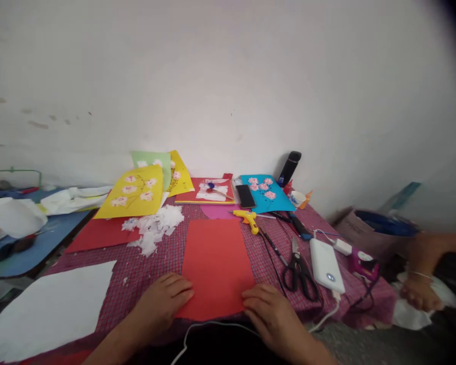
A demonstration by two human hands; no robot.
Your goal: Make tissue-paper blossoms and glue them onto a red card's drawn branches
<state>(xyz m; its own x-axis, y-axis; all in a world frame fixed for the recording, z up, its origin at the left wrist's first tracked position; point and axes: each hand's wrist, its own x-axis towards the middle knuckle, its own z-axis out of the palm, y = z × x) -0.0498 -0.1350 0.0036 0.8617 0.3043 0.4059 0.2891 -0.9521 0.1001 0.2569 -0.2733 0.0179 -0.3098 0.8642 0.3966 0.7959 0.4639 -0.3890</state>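
A sheet of red paper lies in front of me on the checked tablecloth. My left hand rests at its lower left edge, fingers stretched out over the border of the sheet. On the opposite side, the fingertips of my right hand touch the lower right edge, also extended. Both thumbs are hard to make out. Just beyond the sheet's upper right corner is a yellow glue gun. Black-handled scissors lie to the right of the sheet, and torn white paper scraps are piled at its upper left.
Yellow paper with flower pictures and a blue flower sheet lie at the back, with a phone between. A white power bank sits right. White paper covers the left front. Another person's hand shows far right.
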